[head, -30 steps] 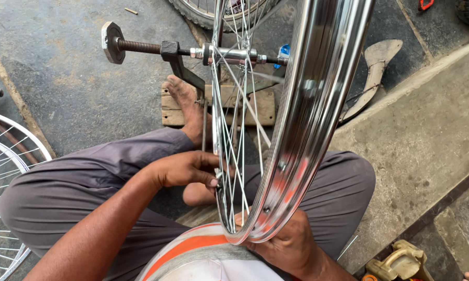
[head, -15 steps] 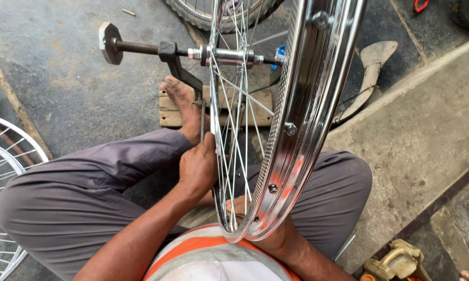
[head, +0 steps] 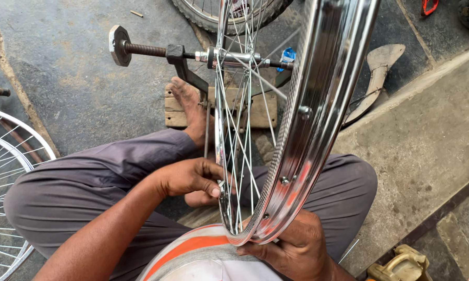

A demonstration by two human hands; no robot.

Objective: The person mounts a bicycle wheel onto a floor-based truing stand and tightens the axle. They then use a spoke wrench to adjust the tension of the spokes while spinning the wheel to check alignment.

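A shiny chrome bicycle wheel rim [head: 317, 114] with thin steel spokes [head: 239, 130] stands upright in a metal truing stand [head: 185, 60], its hub axle [head: 234, 56] near the top of the view. My left hand [head: 185, 177] pinches the spokes at the rim's lower left side, with what may be a small tool hidden in the fingers. My right hand [head: 291, 250] grips the rim's bottom edge from the right. My bare foot [head: 190, 106] rests on a wooden block [head: 255, 112] under the stand.
Another spoked wheel [head: 5, 171] lies at the left edge. A tyred wheel [head: 213, 13] lies at the top. A raised concrete step [head: 427, 130] runs along the right. A yellowish metal part [head: 401, 265] sits at the bottom right. A pale flat piece [head: 377, 73] lies behind the rim.
The rim has turned in the stand. My left hand has dropped from a raised, upright pose back to the lower spokes near the rim. My right hand stays at the bottom edge.
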